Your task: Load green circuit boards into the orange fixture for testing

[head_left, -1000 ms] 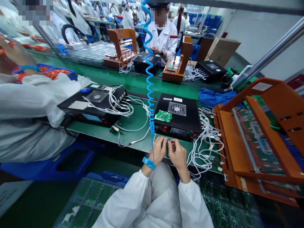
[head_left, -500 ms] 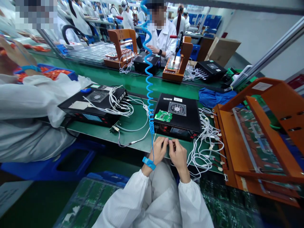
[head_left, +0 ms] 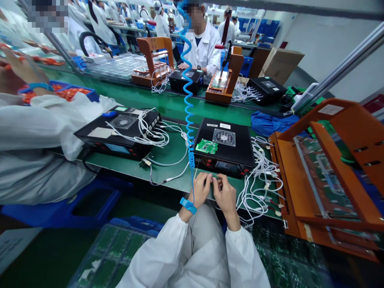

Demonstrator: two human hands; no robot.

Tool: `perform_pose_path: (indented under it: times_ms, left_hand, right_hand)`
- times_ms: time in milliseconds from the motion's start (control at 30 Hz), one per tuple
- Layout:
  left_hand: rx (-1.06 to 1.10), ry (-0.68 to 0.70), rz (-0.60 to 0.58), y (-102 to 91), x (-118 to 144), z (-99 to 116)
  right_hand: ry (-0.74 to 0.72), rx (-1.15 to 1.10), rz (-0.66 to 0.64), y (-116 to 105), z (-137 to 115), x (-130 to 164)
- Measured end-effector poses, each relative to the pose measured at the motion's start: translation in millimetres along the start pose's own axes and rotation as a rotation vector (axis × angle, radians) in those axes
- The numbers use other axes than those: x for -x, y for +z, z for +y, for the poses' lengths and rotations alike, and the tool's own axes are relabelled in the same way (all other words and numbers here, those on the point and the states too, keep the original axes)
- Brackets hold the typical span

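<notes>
hidden: what the two hands pinch is too small to make out, the fingers cover it
small part: sits between both hands' fingertips at the near edge of the worktop (head_left: 168, 160), just before the black unit (head_left: 237, 148); its axis cannot be told
left hand (head_left: 200, 191): wrist strap (head_left: 188, 205), fingers curled, pinching it
right hand (head_left: 225, 197): fingers curled, pinching it, thumbs nearly touching
circuit board (head_left: 206, 146): flat on the black unit

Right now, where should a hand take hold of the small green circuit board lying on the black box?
Probably by the bare side edges of the green circuit board, coming from above. It lies flat, component side up, on the black box, with its edges exposed.
</notes>
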State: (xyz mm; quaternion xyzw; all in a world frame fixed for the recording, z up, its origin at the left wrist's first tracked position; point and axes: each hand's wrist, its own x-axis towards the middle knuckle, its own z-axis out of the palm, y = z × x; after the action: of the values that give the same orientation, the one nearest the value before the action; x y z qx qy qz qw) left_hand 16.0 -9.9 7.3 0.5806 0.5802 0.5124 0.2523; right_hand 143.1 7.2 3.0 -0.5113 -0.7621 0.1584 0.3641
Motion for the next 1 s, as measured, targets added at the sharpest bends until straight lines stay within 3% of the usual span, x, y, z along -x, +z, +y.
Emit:
perform_pose_path:
  times_ms: [1000]
  left_hand:
    - [0.007, -0.092, 0.011, 1.0, 0.9, -1.4]
  right_hand:
    - [0.019, 0.015, 0.010, -0.2, -1.5, -0.1]
